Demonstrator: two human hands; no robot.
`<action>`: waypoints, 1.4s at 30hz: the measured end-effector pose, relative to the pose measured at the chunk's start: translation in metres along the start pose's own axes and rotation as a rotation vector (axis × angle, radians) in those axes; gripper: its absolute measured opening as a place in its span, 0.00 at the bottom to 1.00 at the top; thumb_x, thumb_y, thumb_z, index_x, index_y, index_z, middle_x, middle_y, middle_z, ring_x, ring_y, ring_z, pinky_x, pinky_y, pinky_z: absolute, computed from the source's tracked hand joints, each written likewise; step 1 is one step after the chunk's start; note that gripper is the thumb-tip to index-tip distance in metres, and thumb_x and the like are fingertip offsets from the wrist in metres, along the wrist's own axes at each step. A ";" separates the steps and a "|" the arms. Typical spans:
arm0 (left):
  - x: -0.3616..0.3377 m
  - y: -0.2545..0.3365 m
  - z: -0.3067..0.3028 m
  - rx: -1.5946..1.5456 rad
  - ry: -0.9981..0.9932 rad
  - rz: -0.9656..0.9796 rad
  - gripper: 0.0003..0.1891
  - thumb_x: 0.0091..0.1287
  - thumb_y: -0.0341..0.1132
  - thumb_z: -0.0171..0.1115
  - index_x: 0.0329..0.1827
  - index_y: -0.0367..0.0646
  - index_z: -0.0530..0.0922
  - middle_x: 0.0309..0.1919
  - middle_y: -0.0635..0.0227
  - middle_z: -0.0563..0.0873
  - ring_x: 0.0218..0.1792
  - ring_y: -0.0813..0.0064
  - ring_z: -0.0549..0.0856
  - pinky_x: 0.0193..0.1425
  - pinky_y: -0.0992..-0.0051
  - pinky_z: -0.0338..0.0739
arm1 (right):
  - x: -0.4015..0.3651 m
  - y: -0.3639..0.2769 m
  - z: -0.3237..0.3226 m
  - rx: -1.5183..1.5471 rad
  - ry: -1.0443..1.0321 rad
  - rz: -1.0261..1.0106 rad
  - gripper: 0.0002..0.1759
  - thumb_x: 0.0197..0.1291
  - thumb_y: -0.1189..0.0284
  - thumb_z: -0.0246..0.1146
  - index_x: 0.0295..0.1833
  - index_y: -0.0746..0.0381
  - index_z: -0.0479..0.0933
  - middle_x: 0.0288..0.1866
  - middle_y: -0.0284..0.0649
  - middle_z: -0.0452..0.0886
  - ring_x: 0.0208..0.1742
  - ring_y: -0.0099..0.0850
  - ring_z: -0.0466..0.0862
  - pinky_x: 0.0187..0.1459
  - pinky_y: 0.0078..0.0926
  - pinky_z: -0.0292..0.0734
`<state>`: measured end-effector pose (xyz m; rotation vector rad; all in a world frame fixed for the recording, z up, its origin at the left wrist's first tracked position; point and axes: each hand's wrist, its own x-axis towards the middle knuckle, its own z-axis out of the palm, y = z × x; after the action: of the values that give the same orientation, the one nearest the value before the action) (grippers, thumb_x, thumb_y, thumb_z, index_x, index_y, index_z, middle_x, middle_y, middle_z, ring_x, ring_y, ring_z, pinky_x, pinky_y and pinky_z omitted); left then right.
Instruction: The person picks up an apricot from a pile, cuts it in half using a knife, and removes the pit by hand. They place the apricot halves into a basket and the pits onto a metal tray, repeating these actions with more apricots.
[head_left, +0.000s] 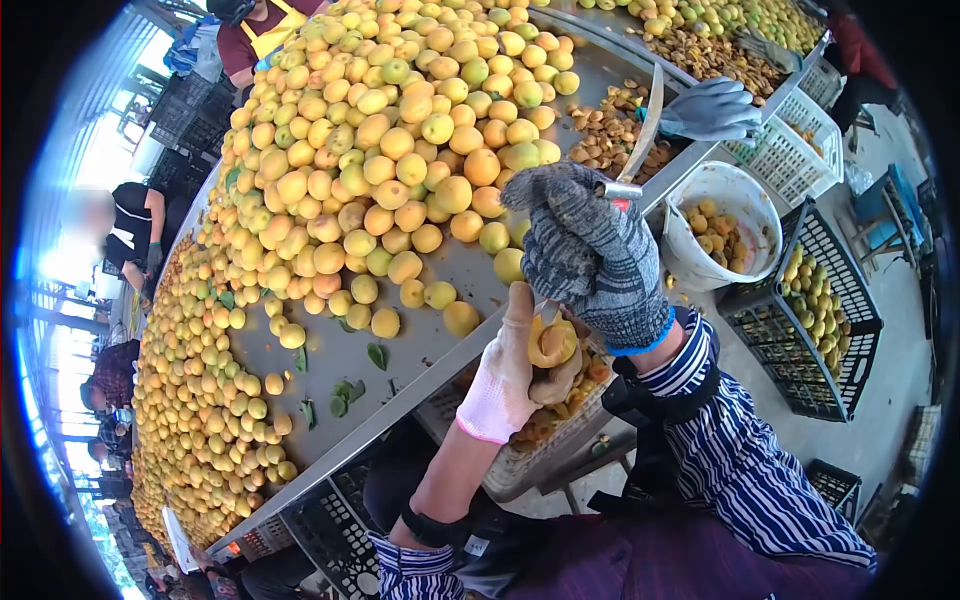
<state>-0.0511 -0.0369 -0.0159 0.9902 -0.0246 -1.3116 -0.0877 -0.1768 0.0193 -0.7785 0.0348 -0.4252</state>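
Note:
My left hand [518, 365], in a pale glove with a pink cuff, is closed around a halved apricot [552, 345] with its hollow orange cut face turned up. My right hand [595, 255], in a grey knit glove, grips a knife [648, 125] by its red handle, the curved blade pointing up and away from the fruit. Between the two hands, a small bit of metal shows at the top of the apricot half. Right under my hands stands a basket [520, 470] of cut apricot pieces.
Whole apricots [370, 150] are heaped on the metal table [425, 370]. Pits [610, 135] lie beside a grey glove [710, 110] near the table edge. To the right stand a white bucket [685, 245] and a black crate [800, 375] of fruit. Other people work along the left.

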 end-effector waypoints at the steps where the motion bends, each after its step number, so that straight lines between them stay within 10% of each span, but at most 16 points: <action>1: 0.001 -0.001 0.002 0.045 0.074 0.013 0.31 0.69 0.65 0.41 0.47 0.43 0.72 0.25 0.67 0.77 0.16 0.82 0.74 0.15 0.84 0.62 | -0.001 0.000 0.002 -0.013 -0.026 0.001 0.17 0.64 0.65 0.61 0.49 0.69 0.76 0.17 0.26 0.69 0.13 0.13 0.63 0.16 0.14 0.58; 2: 0.002 -0.006 -0.001 0.046 0.074 0.011 0.31 0.69 0.65 0.41 0.47 0.43 0.72 0.25 0.67 0.77 0.16 0.82 0.74 0.15 0.84 0.62 | -0.001 0.001 0.001 -0.012 -0.024 0.001 0.17 0.64 0.65 0.61 0.49 0.69 0.76 0.17 0.26 0.69 0.13 0.13 0.63 0.16 0.14 0.58; 4: 0.004 -0.018 -0.010 1.245 0.214 0.828 0.28 0.72 0.60 0.41 0.50 0.42 0.72 0.36 0.66 0.80 0.29 0.77 0.82 0.25 0.83 0.74 | -0.001 0.003 -0.001 -0.143 -0.072 -0.020 0.14 0.62 0.64 0.63 0.46 0.65 0.79 0.24 0.28 0.79 0.15 0.10 0.67 0.16 0.10 0.58; 8: -0.004 0.000 -0.004 0.071 0.168 -0.076 0.15 0.70 0.38 0.51 0.55 0.39 0.67 0.39 0.66 0.81 0.33 0.73 0.81 0.36 0.77 0.77 | -0.004 0.019 0.001 -0.217 -0.206 -0.085 0.15 0.59 0.66 0.67 0.45 0.67 0.80 0.41 0.37 0.85 0.35 0.19 0.82 0.38 0.16 0.77; 10: 0.003 -0.013 -0.010 0.275 0.246 0.055 0.20 0.60 0.30 0.63 0.53 0.38 0.69 0.41 0.62 0.80 0.37 0.66 0.81 0.42 0.71 0.78 | -0.002 0.014 0.001 -0.288 -0.329 -0.033 0.15 0.57 0.67 0.68 0.45 0.67 0.80 0.41 0.40 0.85 0.44 0.23 0.83 0.48 0.24 0.77; 14: 0.012 -0.035 -0.038 0.527 0.268 0.106 0.36 0.60 0.46 0.67 0.65 0.39 0.59 0.53 0.57 0.74 0.55 0.60 0.76 0.52 0.65 0.75 | 0.007 0.010 -0.004 -0.284 -0.224 0.099 0.15 0.61 0.65 0.64 0.44 0.66 0.80 0.24 0.31 0.79 0.24 0.17 0.76 0.27 0.15 0.70; 17: 0.010 -0.035 -0.036 1.605 0.198 0.861 0.32 0.45 0.22 0.73 0.53 0.39 0.65 0.40 0.55 0.76 0.41 0.51 0.80 0.44 0.66 0.78 | 0.015 0.010 -0.011 -0.070 -0.116 0.329 0.16 0.64 0.63 0.62 0.43 0.67 0.79 0.15 0.25 0.70 0.13 0.14 0.67 0.15 0.13 0.59; 21: 0.010 -0.037 -0.022 1.278 0.201 0.616 0.31 0.46 0.21 0.72 0.53 0.39 0.65 0.40 0.56 0.76 0.40 0.58 0.81 0.40 0.69 0.79 | 0.019 0.019 -0.016 0.085 0.071 0.459 0.15 0.65 0.63 0.59 0.41 0.66 0.77 0.12 0.22 0.61 0.08 0.15 0.60 0.10 0.16 0.55; 23: 0.005 -0.034 -0.010 0.299 0.202 0.220 0.30 0.48 0.20 0.69 0.53 0.39 0.65 0.41 0.58 0.76 0.40 0.68 0.80 0.34 0.74 0.79 | 0.021 0.023 -0.020 0.165 0.082 0.496 0.14 0.64 0.64 0.60 0.40 0.66 0.77 0.12 0.22 0.60 0.08 0.15 0.61 0.10 0.16 0.56; 26: 0.011 -0.046 -0.028 1.045 0.228 0.787 0.31 0.48 0.18 0.68 0.55 0.40 0.66 0.44 0.60 0.76 0.41 0.74 0.79 0.31 0.77 0.78 | 0.015 0.025 -0.017 0.137 0.095 0.421 0.16 0.64 0.62 0.61 0.42 0.68 0.76 0.13 0.22 0.63 0.09 0.15 0.61 0.11 0.15 0.57; 29: 0.007 -0.024 -0.022 0.266 0.311 0.172 0.25 0.56 0.23 0.65 0.56 0.39 0.66 0.46 0.60 0.76 0.45 0.70 0.80 0.31 0.74 0.79 | 0.009 0.027 -0.015 -0.131 -0.049 0.132 0.17 0.62 0.63 0.63 0.46 0.67 0.76 0.19 0.26 0.73 0.15 0.15 0.69 0.17 0.13 0.64; 32: 0.017 -0.044 -0.038 0.585 0.181 0.581 0.16 0.67 0.35 0.57 0.54 0.39 0.67 0.48 0.61 0.76 0.47 0.68 0.80 0.33 0.71 0.81 | 0.010 0.038 -0.009 -0.685 -0.274 -0.400 0.17 0.61 0.65 0.64 0.49 0.65 0.76 0.30 0.30 0.80 0.23 0.14 0.75 0.24 0.12 0.70; 34: 0.021 -0.044 -0.041 0.633 0.402 0.391 0.16 0.72 0.41 0.49 0.54 0.39 0.67 0.47 0.59 0.75 0.46 0.68 0.79 0.36 0.69 0.83 | 0.011 0.043 -0.009 -0.527 -0.184 -0.075 0.16 0.60 0.66 0.65 0.49 0.64 0.77 0.37 0.32 0.82 0.29 0.15 0.78 0.29 0.13 0.72; 36: 0.021 -0.043 -0.037 0.485 0.384 0.348 0.19 0.77 0.44 0.41 0.45 0.33 0.70 0.41 0.67 0.76 0.40 0.80 0.76 0.44 0.80 0.72 | 0.025 0.046 -0.010 -1.011 -0.331 -0.537 0.15 0.60 0.65 0.66 0.47 0.64 0.77 0.34 0.30 0.81 0.26 0.14 0.77 0.26 0.12 0.71; 40: 0.033 -0.067 -0.061 1.001 0.315 0.865 0.18 0.77 0.43 0.40 0.47 0.34 0.69 0.38 0.65 0.76 0.37 0.77 0.76 0.41 0.77 0.71 | 0.024 0.034 -0.008 -0.163 0.022 0.406 0.13 0.59 0.65 0.66 0.41 0.63 0.79 0.21 0.30 0.76 0.14 0.15 0.70 0.14 0.14 0.63; 42: 0.025 -0.060 -0.047 0.895 0.334 0.756 0.17 0.77 0.42 0.42 0.49 0.34 0.68 0.39 0.63 0.76 0.38 0.76 0.76 0.42 0.76 0.72 | 0.028 0.046 -0.017 -0.170 -0.024 0.226 0.14 0.60 0.63 0.65 0.38 0.64 0.80 0.16 0.27 0.72 0.11 0.16 0.66 0.11 0.16 0.59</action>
<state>-0.0653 -0.0249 -0.0933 1.7186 -0.7116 -0.3822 -0.0488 -0.1696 -0.0208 -0.9353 0.1367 -0.2002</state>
